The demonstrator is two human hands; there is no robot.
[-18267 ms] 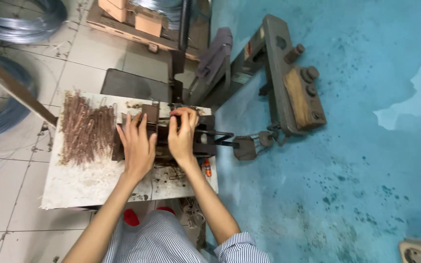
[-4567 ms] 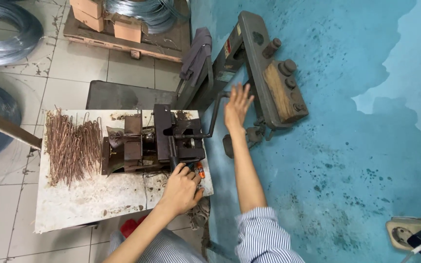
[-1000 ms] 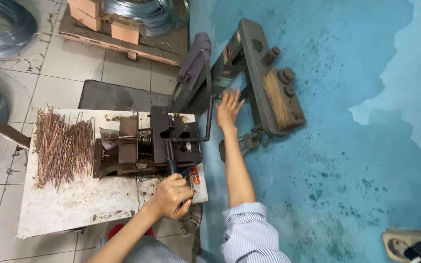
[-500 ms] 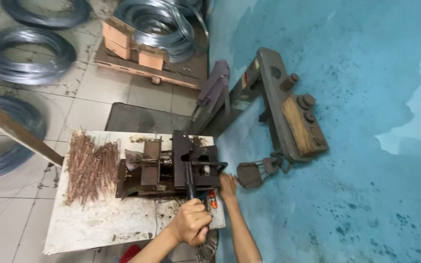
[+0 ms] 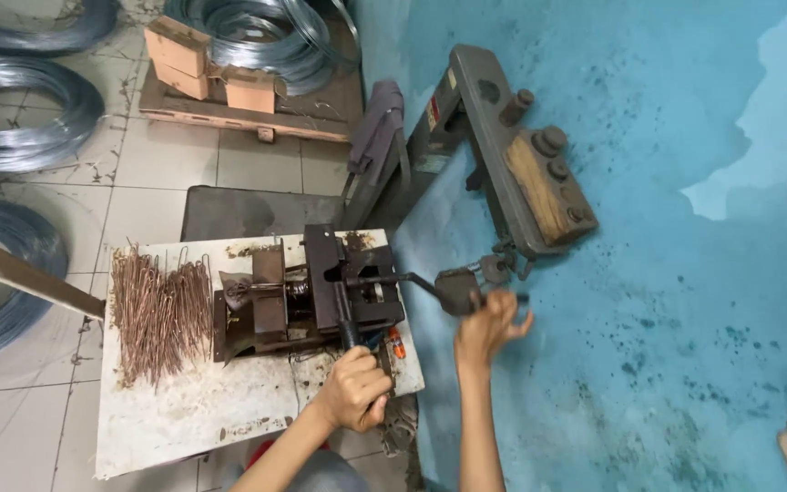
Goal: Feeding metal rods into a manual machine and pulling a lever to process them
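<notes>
A dark metal bending jig (image 5: 307, 292) sits on a worn white table (image 5: 184, 419). My left hand (image 5: 354, 390) is closed around the jig's black lever (image 5: 343, 314) at the table's near edge. My right hand (image 5: 486, 323) grips the crank handle (image 5: 453, 292) that sticks out of the jig's right side, over the blue floor. A pile of rusty bent wire pieces (image 5: 158, 310) lies on the table's left part, away from both hands.
A grey machine with a wooden block (image 5: 526, 169) lies on the blue floor behind the crank. Coils of steel wire (image 5: 25, 114) rest on the tiled floor at left, and a wooden pallet (image 5: 229, 96) with another coil is at the back. A wooden beam (image 5: 20, 278) crosses the left edge.
My right hand came down from the grey machine's arm to the crank at the jig's right side. My left hand stayed on the black lever. The view shifted.
</notes>
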